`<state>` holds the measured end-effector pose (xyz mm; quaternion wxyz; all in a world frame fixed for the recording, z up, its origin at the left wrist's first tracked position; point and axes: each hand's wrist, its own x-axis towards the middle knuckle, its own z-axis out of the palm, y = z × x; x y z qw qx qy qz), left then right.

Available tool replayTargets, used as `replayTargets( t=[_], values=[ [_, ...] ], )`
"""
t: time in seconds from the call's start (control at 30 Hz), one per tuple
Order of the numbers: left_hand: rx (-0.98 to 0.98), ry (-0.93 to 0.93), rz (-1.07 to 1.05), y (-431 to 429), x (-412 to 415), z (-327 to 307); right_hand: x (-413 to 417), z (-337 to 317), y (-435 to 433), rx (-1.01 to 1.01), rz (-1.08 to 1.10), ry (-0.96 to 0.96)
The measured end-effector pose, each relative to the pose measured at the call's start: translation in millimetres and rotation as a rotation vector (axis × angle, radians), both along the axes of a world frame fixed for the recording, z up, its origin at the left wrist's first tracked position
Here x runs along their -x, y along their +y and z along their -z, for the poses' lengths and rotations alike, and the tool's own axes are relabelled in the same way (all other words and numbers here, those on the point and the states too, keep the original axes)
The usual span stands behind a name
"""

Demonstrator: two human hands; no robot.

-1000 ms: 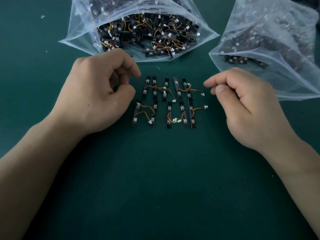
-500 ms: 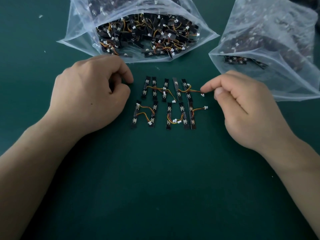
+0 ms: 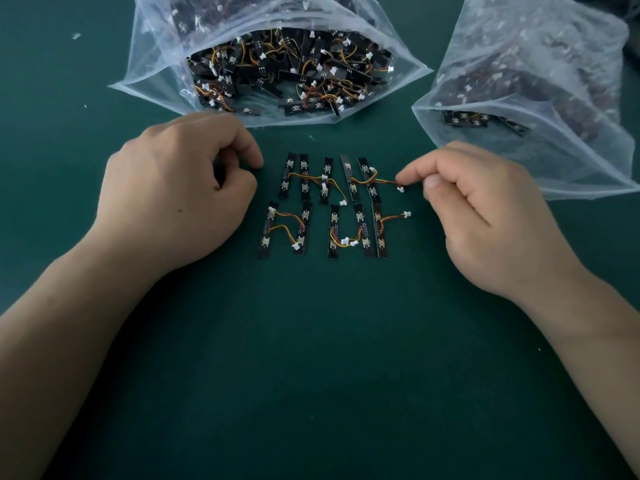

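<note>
Several short black circuit strips (image 3: pixel 367 233) with orange and yellow wires and white plugs lie in two rows on the green mat (image 3: pixel 329 358), between my hands. My left hand (image 3: pixel 180 199) rests on the mat just left of the rows, its fingers curled and holding nothing. My right hand (image 3: pixel 485 216) is on the right of the rows, fingers curled. Its index fingertip touches the wire end by a white plug (image 3: pixel 400 189) of an upper-row strip, while the thumb stays apart from it.
An open clear plastic bag (image 3: pixel 156 64) full of the same wired strips lies behind the rows. A second clear bag (image 3: pixel 554 81) of strips lies at the back right, close to my right hand. A few white specks (image 3: pixel 75 36) dot the mat at the far left.
My right hand has moved left until its index finger reached the upper strip's wire end. My left hand drew back left, away from the rows. The strips have hardly shifted.
</note>
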<state>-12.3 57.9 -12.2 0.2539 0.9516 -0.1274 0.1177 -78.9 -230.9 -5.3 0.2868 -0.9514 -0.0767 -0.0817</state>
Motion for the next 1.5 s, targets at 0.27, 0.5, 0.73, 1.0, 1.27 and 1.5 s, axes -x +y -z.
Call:
replayTargets(
  t=[0.27, 0.5, 0.73, 1.0, 1.27, 1.5],
  values=[
    [0.002, 0.01, 0.008, -2, 0, -1, 1, 0, 0, -0.018, 0.005, 0.002],
    [0.038, 0.081, 0.023, 0, 1, -5, 1, -1, 1, -0.067, -0.006, 0.041],
    [0.092, 0.232, 0.068, 1, 1, -14, 5, -6, 5, 0.083, -0.104, 0.086],
    [0.085, 0.307, 0.231, -2, 3, -22, 5, -6, 7, 0.178, -0.115, 0.053],
    [0.091, 0.366, 0.37, -20, 0, -26, 4, -2, 7, 0.16, -0.111, 0.038],
    [0.105, 0.348, 0.408, -25, 0, -22, 4, -2, 8, 0.143, -0.087, -0.024]
  ],
)
